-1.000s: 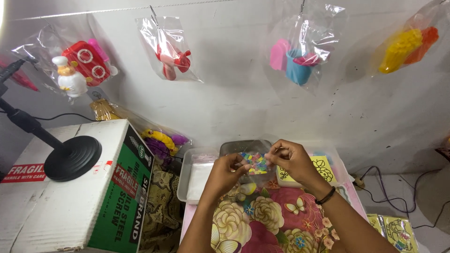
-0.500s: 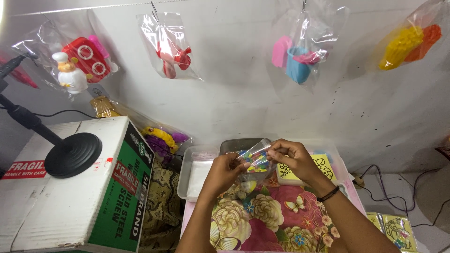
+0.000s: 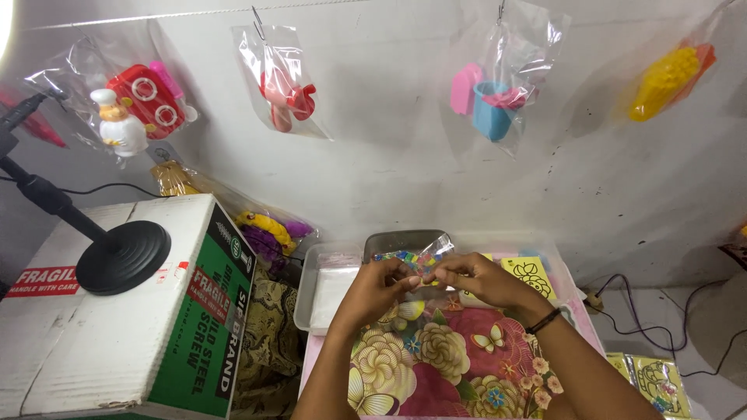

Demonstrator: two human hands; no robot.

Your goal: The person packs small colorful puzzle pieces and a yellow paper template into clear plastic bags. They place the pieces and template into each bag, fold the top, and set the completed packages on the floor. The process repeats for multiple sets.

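Observation:
My left hand [image 3: 380, 286] and my right hand [image 3: 476, 278] meet over a floral cloth [image 3: 436, 365], both pinching a small clear plastic bag of colourful beads [image 3: 412, 256]. The bag lies roughly level between the fingertips, its top end sticking up to the right. A black band sits on my right wrist. Behind the hands stand a dark metal tray [image 3: 397, 239] and a clear plastic tray [image 3: 327, 288] holding clear packets.
A cardboard box [image 3: 117, 327] with a black round stand base [image 3: 123, 257] sits at the left. Bagged plastic toys [image 3: 284, 85] hang on the wall above. Yellow picture cards [image 3: 531, 274] lie behind my right hand, more at the lower right. Cables run along the floor at the right.
The bead bag was lifted and tilted up half a second ago; now it is lower and flatter between my fingertips. Both hands stay close together.

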